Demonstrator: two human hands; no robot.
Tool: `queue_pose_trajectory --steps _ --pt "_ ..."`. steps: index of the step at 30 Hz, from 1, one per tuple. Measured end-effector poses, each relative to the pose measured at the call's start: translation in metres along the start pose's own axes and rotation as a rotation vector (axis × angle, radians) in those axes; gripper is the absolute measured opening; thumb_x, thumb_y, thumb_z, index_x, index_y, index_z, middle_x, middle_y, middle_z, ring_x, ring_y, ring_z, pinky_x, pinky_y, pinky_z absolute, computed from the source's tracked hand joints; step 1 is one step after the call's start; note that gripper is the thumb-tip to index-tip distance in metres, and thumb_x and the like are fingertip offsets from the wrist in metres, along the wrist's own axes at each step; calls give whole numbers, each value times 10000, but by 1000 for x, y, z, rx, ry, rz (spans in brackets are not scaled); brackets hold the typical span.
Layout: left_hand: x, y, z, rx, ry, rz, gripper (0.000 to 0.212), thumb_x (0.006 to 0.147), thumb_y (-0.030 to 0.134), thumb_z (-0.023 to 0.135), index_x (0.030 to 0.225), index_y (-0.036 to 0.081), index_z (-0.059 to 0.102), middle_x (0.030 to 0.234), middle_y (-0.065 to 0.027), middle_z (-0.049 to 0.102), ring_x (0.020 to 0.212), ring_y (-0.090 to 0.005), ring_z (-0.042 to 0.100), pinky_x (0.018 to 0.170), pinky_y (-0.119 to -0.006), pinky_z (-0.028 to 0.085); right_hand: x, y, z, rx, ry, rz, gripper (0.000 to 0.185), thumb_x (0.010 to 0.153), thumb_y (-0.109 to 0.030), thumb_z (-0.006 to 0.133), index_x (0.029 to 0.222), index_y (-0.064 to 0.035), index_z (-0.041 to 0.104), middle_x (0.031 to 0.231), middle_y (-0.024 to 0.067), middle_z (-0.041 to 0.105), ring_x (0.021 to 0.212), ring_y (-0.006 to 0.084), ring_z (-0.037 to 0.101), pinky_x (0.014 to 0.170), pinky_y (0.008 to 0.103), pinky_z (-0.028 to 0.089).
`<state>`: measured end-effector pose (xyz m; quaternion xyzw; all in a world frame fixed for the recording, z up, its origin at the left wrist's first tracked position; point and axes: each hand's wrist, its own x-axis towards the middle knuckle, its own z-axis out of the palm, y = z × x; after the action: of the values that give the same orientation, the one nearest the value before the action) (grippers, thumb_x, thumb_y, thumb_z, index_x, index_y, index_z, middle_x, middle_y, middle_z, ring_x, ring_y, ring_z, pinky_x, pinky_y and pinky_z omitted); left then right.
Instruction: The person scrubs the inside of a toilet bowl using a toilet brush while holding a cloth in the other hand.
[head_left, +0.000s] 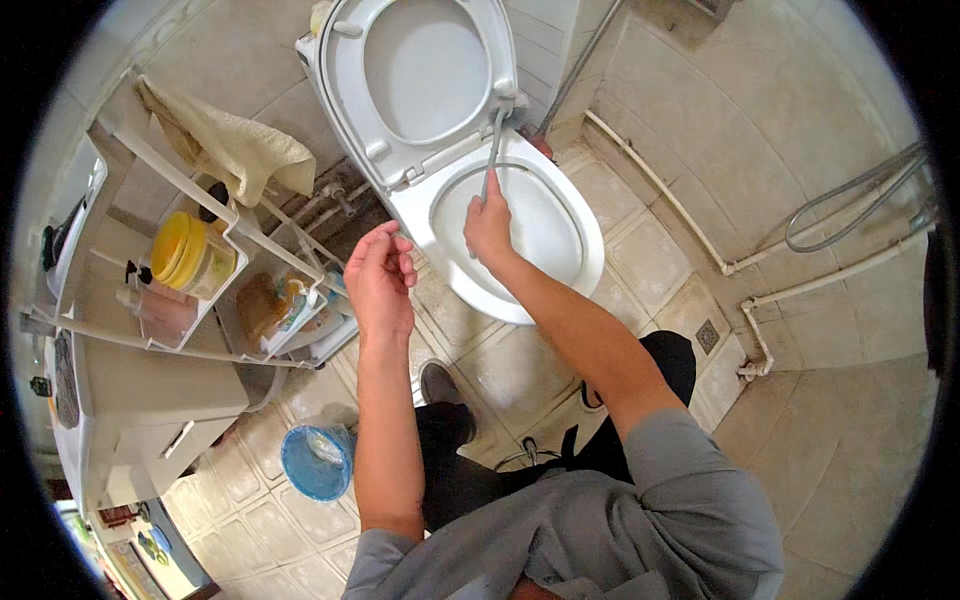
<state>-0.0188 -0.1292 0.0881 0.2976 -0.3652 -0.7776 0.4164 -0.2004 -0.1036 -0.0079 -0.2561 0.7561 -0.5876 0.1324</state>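
Note:
My right hand (489, 227) is closed around the grey handle of a toilet brush (496, 142). The brush head rests against the hinge area at the right side of the raised toilet seat (352, 97). Beneath this hand lies the white toilet bowl (592, 259), its rim uncovered. To the left of the bowl, my left hand (381, 268) hovers with fingers loosely curled, and nothing shows in it.
A plastic shelf rack (187, 191) on the left holds a yellow-lidded tub (180, 251) and bottles, with a cream towel (232, 142) over it. A blue bucket (318, 463) stands on the tiled floor. White pipes (660, 191) run along the right wall.

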Motion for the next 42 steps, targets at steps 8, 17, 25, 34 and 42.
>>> queue_pose_trajectory --steps 8,17,25,34,42 --pt "0 10 -9 -23 55 49 228 964 157 535 1108 -7 603 793 -52 622 608 -106 509 498 -236 375 -34 -12 -141 -346 -689 531 503 873 -6 460 1375 -16 482 924 239 680 654 264 673 492 413 516" --pt "8 0 0 -58 19 9 224 964 163 532 1102 0 602 797 -45 613 600 -102 501 495 -245 374 -17 91 -71 -1392 -844 -376 250 851 -121 518 888 -25 746 914 182 722 886 335 709 784 453 566" --pt "5 4 -14 -48 46 18 214 963 148 527 1105 8 606 796 -41 612 598 -100 502 491 -240 379 6 19 -172 -523 -880 450 290 850 -51 547 1107 38 650 694 165 611 402 214 510 355 382 419" --pt "5 1 2 -57 0 -7 215 967 149 514 1099 10 610 795 -40 611 605 -103 501 498 -242 384 14 12 -165 -245 -297 -5 487 919 -91 486 1405 -53 484 703 115 602 447 190 523 382 335 432" --pt "7 6 -6 -49 34 26 219 964 150 520 1103 4 606 796 -43 610 610 -104 503 502 -240 378 -50 29 -87 36 -472 343 560 933 -69 417 1490 -87 363 670 38 521 445 133 472 356 307 376"
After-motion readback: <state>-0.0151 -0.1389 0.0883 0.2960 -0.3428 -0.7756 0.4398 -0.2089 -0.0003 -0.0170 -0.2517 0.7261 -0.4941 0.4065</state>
